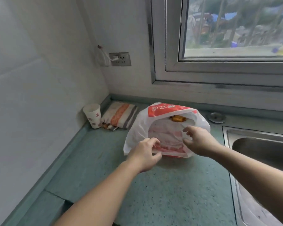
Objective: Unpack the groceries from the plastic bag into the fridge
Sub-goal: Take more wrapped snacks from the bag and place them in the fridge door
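plastic bag (137, 128) sits on the green countertop (170, 185), in the corner zone under the window (227, 38), just left of the steel sink (260, 147). Bag is white with a red printed band on top, mouth facing the camera and open. Inside: a pale wrapped package with pink/red showing through (168, 141), and something orange-yellow (176, 119) at the back; can't tell what either item is

left hand (145, 154) is at the bag's lower left edge, thumb and curled fingers pinching the plastic rim. right hand (198, 141) hovers at the bag mouth, fingers spread and bent in a claw, thumb apart from them, gripping nothing visible; can't tell if the fingertips touch the plastic

left of the bag: paper cup (92, 115) with red flower print against the wall, folded striped cloth (121, 115) beside it. wall socket (120, 59) above with a white plug in it. fridge not in view
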Motion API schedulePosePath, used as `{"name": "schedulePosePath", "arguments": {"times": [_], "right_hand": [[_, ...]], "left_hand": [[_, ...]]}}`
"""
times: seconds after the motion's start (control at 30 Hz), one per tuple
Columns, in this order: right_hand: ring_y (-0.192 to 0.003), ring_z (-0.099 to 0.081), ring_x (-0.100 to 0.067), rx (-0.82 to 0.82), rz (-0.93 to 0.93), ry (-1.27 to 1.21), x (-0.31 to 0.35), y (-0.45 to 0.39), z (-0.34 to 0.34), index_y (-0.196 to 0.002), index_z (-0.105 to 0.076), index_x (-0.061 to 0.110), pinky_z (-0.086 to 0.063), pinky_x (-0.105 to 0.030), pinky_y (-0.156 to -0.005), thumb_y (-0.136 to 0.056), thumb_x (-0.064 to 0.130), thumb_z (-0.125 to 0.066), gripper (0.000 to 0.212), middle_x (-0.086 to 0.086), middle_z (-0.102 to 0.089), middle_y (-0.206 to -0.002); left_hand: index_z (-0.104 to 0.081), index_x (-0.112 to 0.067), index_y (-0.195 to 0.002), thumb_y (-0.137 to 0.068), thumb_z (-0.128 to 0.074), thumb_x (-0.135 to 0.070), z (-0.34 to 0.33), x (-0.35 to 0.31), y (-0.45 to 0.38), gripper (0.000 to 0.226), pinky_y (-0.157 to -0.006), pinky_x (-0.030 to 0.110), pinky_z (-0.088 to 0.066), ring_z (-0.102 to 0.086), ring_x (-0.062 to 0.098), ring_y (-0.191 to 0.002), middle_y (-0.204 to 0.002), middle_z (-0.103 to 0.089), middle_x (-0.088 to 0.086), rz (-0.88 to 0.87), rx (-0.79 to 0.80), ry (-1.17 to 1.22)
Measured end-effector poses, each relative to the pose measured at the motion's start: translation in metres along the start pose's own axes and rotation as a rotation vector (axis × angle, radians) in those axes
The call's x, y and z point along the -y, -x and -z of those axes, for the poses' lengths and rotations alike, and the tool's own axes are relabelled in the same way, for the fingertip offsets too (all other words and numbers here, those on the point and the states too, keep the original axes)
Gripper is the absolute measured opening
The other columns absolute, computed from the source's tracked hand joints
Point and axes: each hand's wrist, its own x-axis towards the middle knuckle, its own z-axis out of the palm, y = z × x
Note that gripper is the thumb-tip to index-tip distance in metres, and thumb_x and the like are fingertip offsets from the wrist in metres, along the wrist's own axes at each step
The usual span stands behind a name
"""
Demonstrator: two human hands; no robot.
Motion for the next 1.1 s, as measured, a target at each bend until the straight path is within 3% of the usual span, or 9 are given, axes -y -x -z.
{"name": "schedulePosePath", "arguments": {"times": [0.2,0.47,0.6,0.7,0.83,0.93,1.0,1.07,1.1], "right_hand": [[-0.117,-0.056,-0.026,0.044,-0.109,0.008,-0.019,-0.064,-0.023,-0.135,-0.049,0.009,-0.047,-0.032,-0.094,-0.091,0.006,-0.043,0.045,-0.010,-0.057,-0.133],[-0.121,-0.049,-0.024,0.086,-0.116,0.296,-0.023,-0.155,-0.023,-0.135,-0.048,0.023,-0.035,-0.023,-0.081,-0.097,0.015,-0.040,0.040,-0.002,-0.053,-0.133],[-0.127,-0.044,-0.022,0.178,-0.014,0.289,-0.035,-0.192,-0.026,-0.139,-0.045,0.024,-0.030,-0.019,-0.087,-0.102,0.029,-0.039,0.038,0.000,-0.047,-0.141],[-0.127,-0.043,-0.021,0.222,0.011,0.320,-0.048,-0.211,-0.034,-0.138,-0.046,0.021,-0.029,-0.020,-0.089,-0.103,0.029,-0.039,0.036,-0.003,-0.047,-0.141],[-0.132,-0.039,-0.024,0.301,0.012,0.424,-0.068,-0.233,-0.044,-0.141,-0.044,0.019,-0.028,-0.032,-0.111,-0.101,0.030,-0.042,0.041,-0.007,-0.042,-0.146],[-0.125,-0.042,-0.022,0.363,-0.006,0.458,-0.072,-0.241,-0.043,-0.138,-0.045,0.013,-0.027,-0.031,-0.109,-0.102,0.022,-0.038,0.037,-0.009,-0.043,-0.144],[-0.108,-0.039,-0.016,0.369,0.002,0.424,-0.074,-0.244,-0.045,-0.131,-0.048,0.008,-0.027,-0.026,-0.103,-0.102,0.014,-0.036,0.032,-0.011,-0.047,-0.137],[-0.100,-0.032,-0.012,0.412,-0.057,0.406,-0.078,-0.247,-0.048,-0.106,-0.054,0.015,-0.028,-0.022,-0.090,-0.102,0.007,-0.033,0.023,-0.005,-0.053,-0.111],[-0.097,-0.030,-0.011,0.401,-0.075,0.382,-0.077,-0.246,-0.049,-0.091,-0.048,0.023,-0.027,-0.022,-0.083,-0.102,0.006,-0.032,0.026,0.002,-0.047,-0.094]], "left_hand": [[-0.046,-0.019,-0.138,-0.092,-0.056,-0.031,-0.022,0.000,-0.093,0.049,-0.100,0.040,-0.048,-0.053,0.020,-0.119,-0.134,-0.053,0.003,-0.052,0.048,-0.003],[-0.040,-0.024,-0.142,-0.098,-0.046,-0.031,-0.049,0.004,-0.204,0.045,-0.104,0.041,-0.043,-0.046,0.030,-0.128,-0.143,-0.044,0.004,-0.054,0.186,-0.126],[-0.042,-0.021,-0.140,-0.098,-0.046,-0.033,-0.067,0.006,-0.238,0.045,-0.107,0.042,-0.039,-0.044,0.031,-0.130,-0.142,-0.046,0.008,-0.124,0.184,-0.131],[-0.041,-0.023,-0.140,-0.093,-0.052,-0.033,-0.078,0.012,-0.255,0.049,-0.107,0.043,-0.038,-0.043,0.031,-0.129,-0.142,-0.045,0.007,-0.170,0.175,-0.153],[-0.036,-0.030,-0.143,-0.091,-0.051,-0.031,-0.086,0.016,-0.266,0.054,-0.108,0.046,-0.038,-0.041,0.032,-0.133,-0.148,-0.041,0.005,-0.207,0.101,-0.084],[-0.030,-0.030,-0.147,-0.096,-0.047,-0.033,-0.094,0.012,-0.266,0.054,-0.110,0.044,-0.034,-0.037,0.032,-0.135,-0.151,-0.037,0.005,-0.249,0.047,-0.116],[-0.030,-0.026,-0.147,-0.097,-0.046,-0.033,-0.099,0.009,-0.265,0.053,-0.110,0.043,-0.032,-0.037,0.032,-0.136,-0.152,-0.036,0.006,-0.272,-0.006,-0.114],[-0.037,-0.019,-0.146,-0.097,-0.045,-0.031,-0.103,0.006,-0.262,0.050,-0.107,0.042,-0.034,-0.039,0.032,-0.134,-0.151,-0.038,0.008,-0.335,0.002,-0.209],[-0.045,-0.017,-0.141,-0.097,-0.046,-0.029,-0.106,0.004,-0.260,0.045,-0.104,0.041,-0.036,-0.041,0.033,-0.132,-0.149,-0.041,0.009,-0.369,0.006,-0.250]]}}
